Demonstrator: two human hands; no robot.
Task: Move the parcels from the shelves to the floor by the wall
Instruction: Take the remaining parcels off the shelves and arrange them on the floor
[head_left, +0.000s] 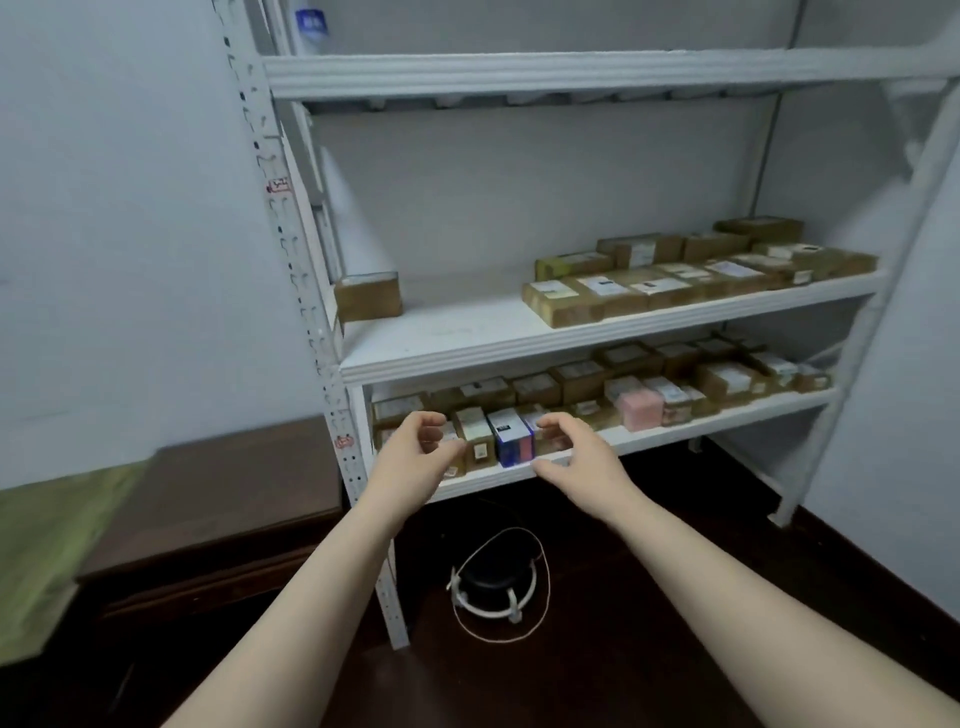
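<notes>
Parcels (587, 387) crowd the lowest shelf (675, 434) of a white metal shelving unit (319, 343) in the middle of the frame, mostly brown cartons with white labels, with a pink box (639, 410) among them toward the right. We see both bare hands stretched toward the left end of that row. The left hand (415, 452) is cupped, thumb up and fingers half curled, in front of the cartons there; the right hand (576, 452) mirrors it, fingers above and thumb below along the shelf's front edge. Between them stand a brown labelled box (475, 436) and a blue-and-white box (511, 434). Neither hand grips anything, and we cannot tell whether the fingertips touch the boxes. On the middle shelf (457, 322) above, a second batch of brown parcels (675, 283) lies at the right, and a lone brown carton (368, 296) sits far left against the upright. Lower centre, on the dark floor (649, 597), lies a black round object (491, 574) ringed by a white hoop and a thin cord. A dark wooden cabinet (218, 499) fills the lower left, against the pale wall (130, 208).
</notes>
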